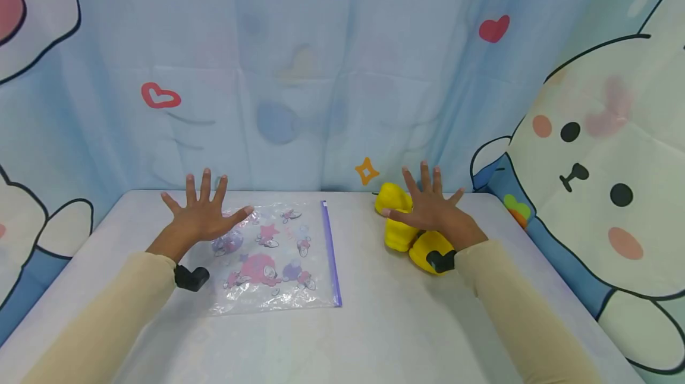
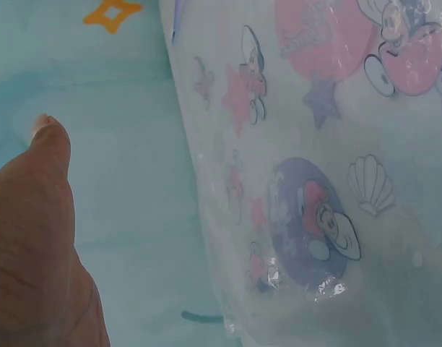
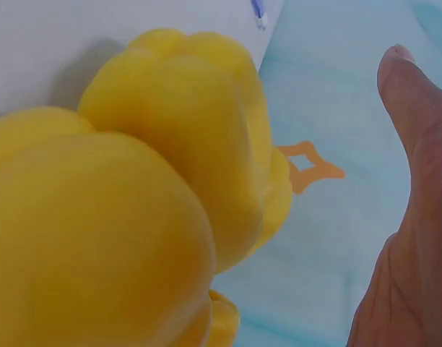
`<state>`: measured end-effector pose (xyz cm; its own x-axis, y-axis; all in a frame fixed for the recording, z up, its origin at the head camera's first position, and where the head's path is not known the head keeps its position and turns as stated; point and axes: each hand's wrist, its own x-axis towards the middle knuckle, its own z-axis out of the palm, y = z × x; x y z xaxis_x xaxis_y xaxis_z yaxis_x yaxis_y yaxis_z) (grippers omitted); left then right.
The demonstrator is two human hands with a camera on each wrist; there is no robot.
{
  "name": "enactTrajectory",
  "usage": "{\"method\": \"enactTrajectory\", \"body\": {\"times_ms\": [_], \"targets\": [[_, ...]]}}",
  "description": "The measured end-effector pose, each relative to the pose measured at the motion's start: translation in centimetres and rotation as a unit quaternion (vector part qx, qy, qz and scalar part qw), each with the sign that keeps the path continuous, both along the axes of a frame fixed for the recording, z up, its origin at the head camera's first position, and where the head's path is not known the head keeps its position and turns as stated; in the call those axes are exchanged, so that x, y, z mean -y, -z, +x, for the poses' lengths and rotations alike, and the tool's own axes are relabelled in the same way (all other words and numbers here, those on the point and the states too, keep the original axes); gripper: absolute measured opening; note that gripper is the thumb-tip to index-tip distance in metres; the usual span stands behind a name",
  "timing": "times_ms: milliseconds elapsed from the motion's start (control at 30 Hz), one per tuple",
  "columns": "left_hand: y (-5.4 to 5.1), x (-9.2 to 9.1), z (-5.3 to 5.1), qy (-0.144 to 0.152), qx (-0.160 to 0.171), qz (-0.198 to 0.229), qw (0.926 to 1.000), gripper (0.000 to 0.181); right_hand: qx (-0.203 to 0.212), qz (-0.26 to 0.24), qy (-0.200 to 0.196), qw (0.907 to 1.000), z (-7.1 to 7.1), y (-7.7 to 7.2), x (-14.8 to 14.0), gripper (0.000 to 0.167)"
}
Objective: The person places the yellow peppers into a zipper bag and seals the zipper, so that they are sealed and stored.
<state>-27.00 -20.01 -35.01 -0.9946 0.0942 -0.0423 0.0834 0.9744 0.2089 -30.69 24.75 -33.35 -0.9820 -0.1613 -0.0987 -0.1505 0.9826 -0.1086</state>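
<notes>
A clear zip bag [image 1: 291, 241] printed with pink and purple cartoon figures lies flat on the white table, its purple slider edge toward the right. Above the bag's left part, my left hand [image 1: 200, 217] is held with fingers spread and nothing in it. To the right sit several yellow bell peppers [image 1: 398, 235], bunched together. My right hand [image 1: 433, 211], fingers also spread, is held over them and partly hides them. The right wrist view shows the peppers [image 3: 178, 144] close up, apart from the thumb [image 3: 416, 123]. In the left wrist view the bag [image 2: 315, 217] fills the right side.
A light blue curtain [image 1: 321, 75] with hearts and cartoon bears hangs behind the table [image 1: 364, 336] and along both sides. The table's back edge meets the curtain just beyond the bag and peppers. Each wrist wears a black strap device [image 1: 191, 278].
</notes>
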Motion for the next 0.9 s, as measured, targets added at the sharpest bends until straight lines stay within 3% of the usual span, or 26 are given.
{"method": "enactTrajectory", "body": {"times_ms": [400, 633, 900], "targets": [[0.7, -1.7, 0.2, 0.020, 0.006, -0.008, 0.9997, 0.104, -0.037, -0.039, -0.062, 0.9966, 0.8, 1.0, 2.1, 0.106], [1.9, -3.3, 1.1, 0.044, 0.003, -0.004, 0.9990, 0.102, -0.055, -0.044, -0.105, 0.9919, 2.1, 2.2, 4.1, 0.106], [3.8, -4.4, 1.7, 0.061, 0.037, 0.012, 0.9974, 0.100, -0.068, -0.079, -0.165, 0.9808, 3.5, 4.0, 6.0, 0.102]]}}
